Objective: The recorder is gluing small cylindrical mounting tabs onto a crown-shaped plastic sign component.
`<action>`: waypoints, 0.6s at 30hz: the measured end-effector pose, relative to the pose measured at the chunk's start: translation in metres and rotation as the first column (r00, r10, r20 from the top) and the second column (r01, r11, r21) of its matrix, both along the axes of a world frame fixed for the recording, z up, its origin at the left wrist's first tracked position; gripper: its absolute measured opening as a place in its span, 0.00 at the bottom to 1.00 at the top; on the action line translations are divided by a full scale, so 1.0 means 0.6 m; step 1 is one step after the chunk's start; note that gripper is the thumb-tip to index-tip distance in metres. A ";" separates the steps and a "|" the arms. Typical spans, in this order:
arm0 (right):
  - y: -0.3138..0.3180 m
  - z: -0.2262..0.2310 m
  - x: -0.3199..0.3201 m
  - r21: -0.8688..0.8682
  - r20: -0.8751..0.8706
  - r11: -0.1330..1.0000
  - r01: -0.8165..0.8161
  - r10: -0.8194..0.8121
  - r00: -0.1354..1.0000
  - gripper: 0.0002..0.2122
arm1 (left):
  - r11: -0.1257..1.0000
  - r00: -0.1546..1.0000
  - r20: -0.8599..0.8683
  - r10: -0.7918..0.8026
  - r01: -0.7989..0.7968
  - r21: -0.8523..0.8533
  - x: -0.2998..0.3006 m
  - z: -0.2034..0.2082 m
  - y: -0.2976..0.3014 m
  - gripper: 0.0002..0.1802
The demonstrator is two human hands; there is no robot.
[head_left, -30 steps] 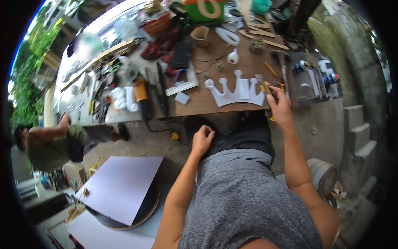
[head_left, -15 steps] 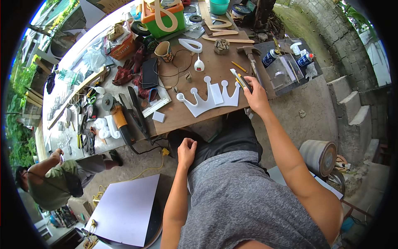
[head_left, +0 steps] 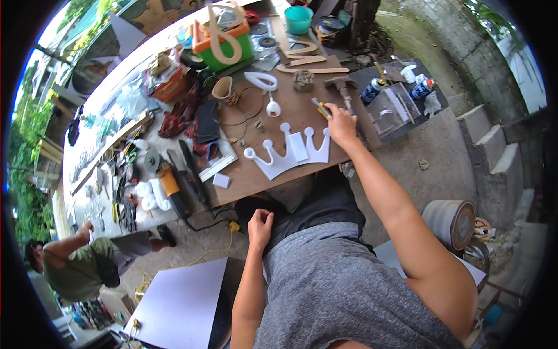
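Note:
My right hand [head_left: 342,123] is over the brown board, closed around a yellow-and-dark cutter knife [head_left: 320,108] whose pale tip points away to the left. Just below it lies a flat white crown-shaped piece [head_left: 278,163] with round-tipped points, close to the board's near edge. A small white rectangle [head_left: 299,146] rests on the crown. My left hand [head_left: 260,225] hangs by my lap, fingers curled, with nothing visible in it. Beyond the right hand is a hammer [head_left: 342,87]. A white loop-shaped piece [head_left: 261,80] and a white glue-like bottle [head_left: 272,108] lie farther left.
An angle grinder [head_left: 170,185], a dark phone-like slab [head_left: 207,121] and red gloves [head_left: 172,122] crowd the left. Two spray cans [head_left: 372,92] stand on a side table. A green-and-orange box [head_left: 224,49] is at the back. Another person [head_left: 81,264] stands far left.
My right hand has moved farther over the board and turned with the cutter knife, covering where a pencil lay. The view has shifted slightly. My left hand stays by my lap.

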State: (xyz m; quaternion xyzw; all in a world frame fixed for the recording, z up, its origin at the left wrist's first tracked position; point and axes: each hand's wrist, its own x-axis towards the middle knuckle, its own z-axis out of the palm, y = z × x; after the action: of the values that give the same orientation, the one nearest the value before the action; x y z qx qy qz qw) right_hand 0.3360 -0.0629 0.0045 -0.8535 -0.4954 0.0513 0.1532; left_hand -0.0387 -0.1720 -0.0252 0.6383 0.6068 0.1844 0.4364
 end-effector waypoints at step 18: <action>-0.104 -0.011 0.437 0.109 0.242 0.923 0.370 -0.385 0.890 0.17 | 0.997 0.994 -0.095 -0.054 0.048 -0.067 0.015 0.004 0.007 0.10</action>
State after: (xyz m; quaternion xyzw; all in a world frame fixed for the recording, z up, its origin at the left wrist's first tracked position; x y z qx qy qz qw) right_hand 0.5983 -0.1255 -0.0020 -0.9278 -0.3371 -0.1061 0.1195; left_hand -0.0296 -0.1675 -0.0229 0.6473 0.6164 0.1224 0.4313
